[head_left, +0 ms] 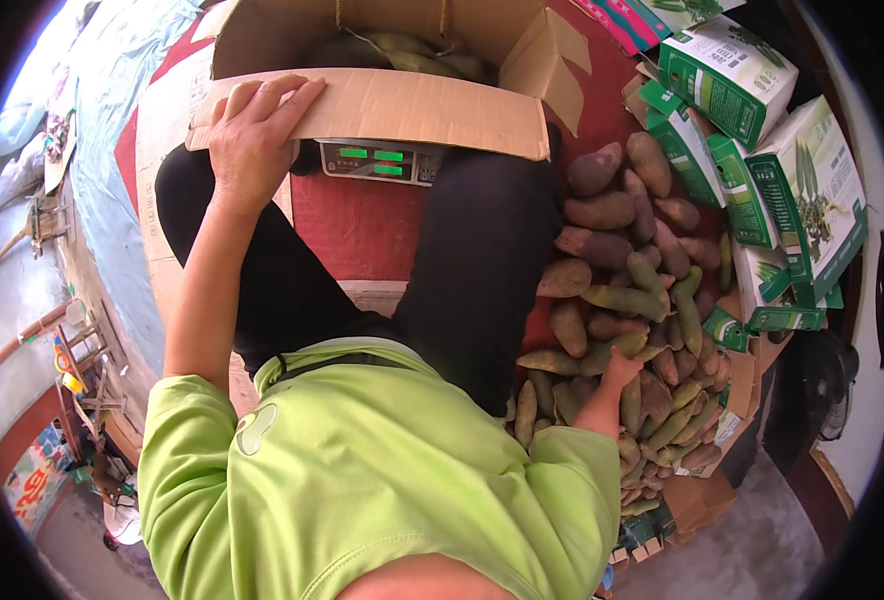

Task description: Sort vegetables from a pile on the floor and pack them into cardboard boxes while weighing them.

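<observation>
An open cardboard box [522,60] stands in front of me, with several long green vegetables [402,45] inside. My left hand [259,125] grips the near cardboard flap [412,105], its fingers bent over the top edge. Beneath that flap a digital scale [382,160] shows its lit green displays. On my right, my right hand [619,372] reaches into a big pile, its fingers closed around a long green vegetable [630,346] that they partly hide. Reddish-brown sweet potatoes [602,210] and more green vegetables [625,300] lie around it.
White and green printed cartons [807,190] stack up at the right, beyond the pile. Near them is a black fan [830,385]. A pale blue sheet [112,130] hangs or lies along the left, and a wooden stool [47,220] stands past it.
</observation>
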`<state>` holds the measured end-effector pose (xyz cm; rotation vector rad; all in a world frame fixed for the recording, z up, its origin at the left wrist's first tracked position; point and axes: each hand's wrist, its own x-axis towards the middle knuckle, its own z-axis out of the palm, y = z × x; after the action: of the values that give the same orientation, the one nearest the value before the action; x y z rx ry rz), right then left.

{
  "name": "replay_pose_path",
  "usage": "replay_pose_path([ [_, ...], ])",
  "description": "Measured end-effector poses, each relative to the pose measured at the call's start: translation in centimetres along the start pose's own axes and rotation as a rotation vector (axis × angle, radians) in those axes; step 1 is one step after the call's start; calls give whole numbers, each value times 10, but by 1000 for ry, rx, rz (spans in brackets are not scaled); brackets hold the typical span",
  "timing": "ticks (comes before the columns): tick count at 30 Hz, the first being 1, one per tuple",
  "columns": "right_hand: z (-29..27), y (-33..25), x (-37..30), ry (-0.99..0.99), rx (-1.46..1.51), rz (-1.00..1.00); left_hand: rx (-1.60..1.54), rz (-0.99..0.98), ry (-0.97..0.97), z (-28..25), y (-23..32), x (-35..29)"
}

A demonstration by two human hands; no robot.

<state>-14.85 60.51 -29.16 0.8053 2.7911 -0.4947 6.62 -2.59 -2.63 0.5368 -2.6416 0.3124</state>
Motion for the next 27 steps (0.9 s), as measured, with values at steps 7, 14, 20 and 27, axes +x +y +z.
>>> replay_pose_path([
  [7, 18, 10, 16, -167, 383, -80, -15, 18, -18, 9, -2, 2],
  [14, 8, -61, -34, -164, -226, -165, -9, 12, -43, 2, -4, -3],
  [20, -1, -63, -31, -231, 101, -388, -11, -9, -39, -1, -1, 0],
  [27, -78, -212, -88, -379, 999, -391, -80, -23, -59, -2, -1, -1],
])
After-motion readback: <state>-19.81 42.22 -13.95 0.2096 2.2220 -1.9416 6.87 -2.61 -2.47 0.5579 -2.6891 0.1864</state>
